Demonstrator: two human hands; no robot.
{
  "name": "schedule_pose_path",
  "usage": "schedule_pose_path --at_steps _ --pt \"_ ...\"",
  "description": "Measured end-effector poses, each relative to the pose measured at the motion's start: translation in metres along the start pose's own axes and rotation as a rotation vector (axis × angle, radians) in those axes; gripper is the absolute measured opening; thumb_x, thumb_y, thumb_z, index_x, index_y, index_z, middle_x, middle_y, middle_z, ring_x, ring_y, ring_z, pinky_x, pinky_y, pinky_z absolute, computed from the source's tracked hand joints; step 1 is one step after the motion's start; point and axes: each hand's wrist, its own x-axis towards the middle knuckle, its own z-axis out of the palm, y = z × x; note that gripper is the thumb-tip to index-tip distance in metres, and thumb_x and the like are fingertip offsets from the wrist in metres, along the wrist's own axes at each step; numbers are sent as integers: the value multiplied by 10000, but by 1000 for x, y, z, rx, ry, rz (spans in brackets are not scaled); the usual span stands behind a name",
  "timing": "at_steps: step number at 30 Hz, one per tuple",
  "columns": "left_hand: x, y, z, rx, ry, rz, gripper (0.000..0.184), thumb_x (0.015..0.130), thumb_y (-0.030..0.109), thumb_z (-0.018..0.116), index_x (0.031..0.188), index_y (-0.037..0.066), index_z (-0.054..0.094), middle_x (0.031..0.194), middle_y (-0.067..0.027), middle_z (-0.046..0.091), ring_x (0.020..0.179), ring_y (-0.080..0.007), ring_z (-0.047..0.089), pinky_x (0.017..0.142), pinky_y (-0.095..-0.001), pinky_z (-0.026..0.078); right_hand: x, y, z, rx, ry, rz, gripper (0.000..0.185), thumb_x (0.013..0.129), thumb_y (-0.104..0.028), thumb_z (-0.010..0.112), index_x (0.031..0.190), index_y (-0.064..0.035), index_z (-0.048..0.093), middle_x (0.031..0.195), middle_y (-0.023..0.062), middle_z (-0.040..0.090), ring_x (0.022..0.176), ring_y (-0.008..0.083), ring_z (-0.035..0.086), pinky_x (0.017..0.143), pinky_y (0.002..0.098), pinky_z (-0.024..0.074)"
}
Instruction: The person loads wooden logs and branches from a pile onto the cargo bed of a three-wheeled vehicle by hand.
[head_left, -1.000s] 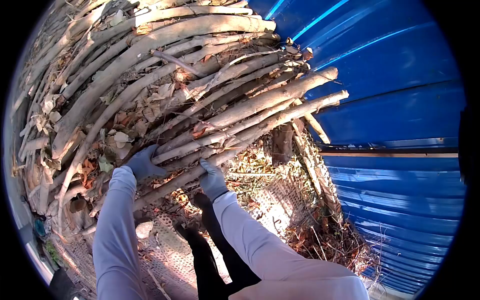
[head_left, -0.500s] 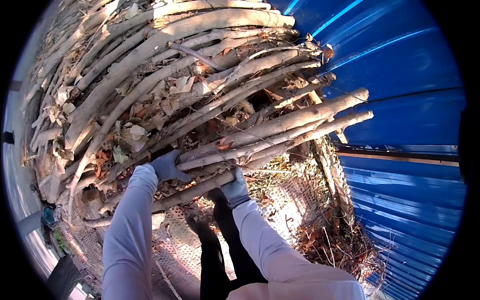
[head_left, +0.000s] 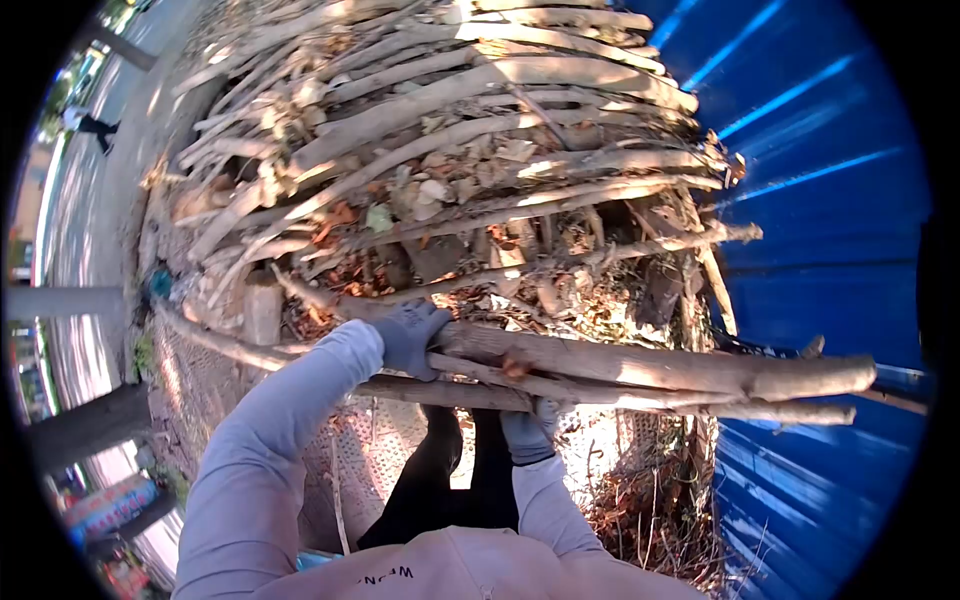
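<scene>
A bundle of several branches lies across the front of my body, the thickest branch [head_left: 640,362] on top with its cut end toward the blue wall. My left hand [head_left: 412,335], in a grey glove, is closed over the bundle from above. My right hand [head_left: 528,432], also gloved, grips from the near side under a thinner branch [head_left: 450,393]; its fingers are partly hidden behind the wood. The bundle's thinner left end [head_left: 225,342] reaches down toward the ground.
Beyond the bundle lies a large pile of branches [head_left: 420,120] mixed with dry leaves. A blue corrugated metal wall [head_left: 820,230] stands at the right, with twigs and leaves [head_left: 650,500] at its foot. At far left are tree trunks [head_left: 85,425] and a distant person [head_left: 90,122].
Both hands have drawn the branches away from the pile and toward my body. The bundle has turned nearly level across the view, and a gap with leaves shows behind it.
</scene>
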Motion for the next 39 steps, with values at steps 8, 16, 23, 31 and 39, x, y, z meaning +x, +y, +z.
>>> schedule_pose_path --at_steps 8,16,23,31,39 --pt "-74 169 -14 -136 152 198 1176 606 549 893 1533 32 388 1457 -217 494 1323 -397 518 1136 -458 412 -74 -172 43 -684 79 -241 643 1030 -423 602 1496 -8 451 1505 199 502 1386 303 498 1205 460 365" --pt "-159 260 24 -173 388 228 1273 598 581 912 1591 53 317 1580 -218 411 1436 -381 445 1190 -457 364 -113 -244 100 -270 -351 -283 607 1071 -390 471 1558 -38 388 1549 174 467 1363 342 527 1152 571 431" --pt "-223 317 78 -183 660 163 1257 602 535 915 1597 80 297 1565 -214 418 1441 -399 422 1190 -504 345 -126 -285 118 -1180 -491 -703 598 1069 -171 566 1576 10 306 1494 272 501 1304 373 589 1109 467 505" --pt "-294 361 134 -398 985 191 1177 592 441 946 1509 -27 375 1451 -236 476 1370 -368 477 1160 -419 397 -129 -309 169 -1391 -714 -1334 725 924 -135 776 1517 64 409 1484 265 521 1315 343 584 1130 447 467" --pt "-410 373 196 -503 1174 126 1218 577 301 991 1544 38 298 1471 -214 441 1381 -329 454 1171 -410 375 -196 -252 341 -972 -1064 -977 234 990 -74 656 1163 84 662 1070 230 724 975 314 725 916 408 571"
